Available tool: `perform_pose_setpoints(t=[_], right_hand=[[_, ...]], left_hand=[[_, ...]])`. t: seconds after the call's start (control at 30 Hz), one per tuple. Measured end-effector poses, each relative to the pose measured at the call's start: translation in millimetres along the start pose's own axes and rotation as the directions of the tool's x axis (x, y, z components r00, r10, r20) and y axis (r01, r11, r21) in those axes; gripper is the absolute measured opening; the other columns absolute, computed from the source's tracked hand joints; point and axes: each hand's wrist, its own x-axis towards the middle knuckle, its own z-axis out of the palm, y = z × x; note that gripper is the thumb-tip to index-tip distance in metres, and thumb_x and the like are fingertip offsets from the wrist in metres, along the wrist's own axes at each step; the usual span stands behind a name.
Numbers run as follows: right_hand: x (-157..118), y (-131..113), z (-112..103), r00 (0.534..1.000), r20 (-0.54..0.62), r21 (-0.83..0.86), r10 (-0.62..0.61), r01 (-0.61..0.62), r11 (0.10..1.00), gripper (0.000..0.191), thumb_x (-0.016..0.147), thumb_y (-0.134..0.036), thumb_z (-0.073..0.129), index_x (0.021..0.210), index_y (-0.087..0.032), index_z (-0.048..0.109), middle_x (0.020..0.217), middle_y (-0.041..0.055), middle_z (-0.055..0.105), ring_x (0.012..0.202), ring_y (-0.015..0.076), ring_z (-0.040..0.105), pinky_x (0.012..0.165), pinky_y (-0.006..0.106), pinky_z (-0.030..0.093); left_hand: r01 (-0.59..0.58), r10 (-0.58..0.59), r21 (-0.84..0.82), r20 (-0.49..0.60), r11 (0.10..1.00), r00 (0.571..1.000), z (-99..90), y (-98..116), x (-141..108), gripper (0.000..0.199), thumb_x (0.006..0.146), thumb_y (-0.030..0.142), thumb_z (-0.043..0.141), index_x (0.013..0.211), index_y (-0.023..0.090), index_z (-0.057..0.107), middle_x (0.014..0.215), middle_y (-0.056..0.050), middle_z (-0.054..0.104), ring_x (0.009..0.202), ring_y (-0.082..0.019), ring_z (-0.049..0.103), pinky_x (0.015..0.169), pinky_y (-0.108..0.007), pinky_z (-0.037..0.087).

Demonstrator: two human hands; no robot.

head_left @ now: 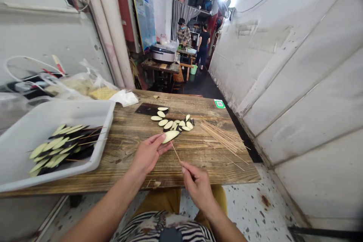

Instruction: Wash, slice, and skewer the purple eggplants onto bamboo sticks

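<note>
My left hand (149,154) pinches an oval eggplant slice (171,136), pale face up with a dark skin edge. Between the thumb and fingers of my right hand (197,183) is a thin wooden skewer (176,152), its upper end at the near edge of the slice. Whether the tip has entered the slice cannot be made out. Just beyond the slice, several more eggplant slices (163,122) lie loose on the wooden table (130,140). A bundle of bare skewers (224,136) is spread to the right.
A white tray (106,128) at the left holds skewered eggplant slices (53,147). Behind the loose slices lies a cleaver (149,109). Plastic bags (85,85) stand behind the tray, with a white tissue (124,97) beside them. Two people are far back in the room.
</note>
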Motion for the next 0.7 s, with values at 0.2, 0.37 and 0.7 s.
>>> perform_pose_setpoints(t=[0.2, 0.37, 0.7], right_hand=[[-4.0, 0.4, -0.9, 0.999, 0.022, -0.033, 0.044, -0.044, 0.999, 0.033, 0.089, -0.032, 0.047, 0.108, -0.017, 0.069, 0.046, -0.0019, 0.051, 0.055, 0.0163, 0.056, 0.048, 0.023, 0.045], [-3.9, 1.9, -1.5, 0.999, 0.017, -0.052, 0.037, -0.036, 0.998, 0.032, 0.088, -0.031, 0.047, 0.107, -0.018, 0.07, 0.047, -0.0015, 0.052, 0.055, 0.0166, 0.056, 0.048, 0.024, 0.045], [-3.9, 0.1, -3.0, 0.999, 0.006, -0.037, 0.034, -0.033, 0.999, 0.031, 0.088, -0.029, 0.047, 0.106, -0.017, 0.07, 0.051, 0.0002, 0.056, 0.063, 0.0187, 0.06, 0.053, 0.026, 0.048]], left_hand=[[0.01, -0.01, 0.003, -0.02, 1.0, 1.0, 3.7, 3.1, -3.6, 0.011, 0.079, 0.012, 0.059, 0.086, 0.008, 0.067, 0.09, -0.012, 0.071, 0.073, -0.016, 0.068, 0.077, -0.032, 0.058], [0.009, -0.009, 0.011, -0.018, 1.0, 1.0, 5.5, 2.3, -3.6, 0.009, 0.078, 0.013, 0.061, 0.083, 0.009, 0.067, 0.09, -0.012, 0.071, 0.074, -0.017, 0.068, 0.079, -0.034, 0.057], [-0.007, 0.008, 0.018, -0.033, 1.0, 0.999, 9.0, 3.2, -5.1, 0.009, 0.076, 0.012, 0.063, 0.083, 0.009, 0.068, 0.089, -0.01, 0.071, 0.073, -0.016, 0.067, 0.077, -0.033, 0.058]])
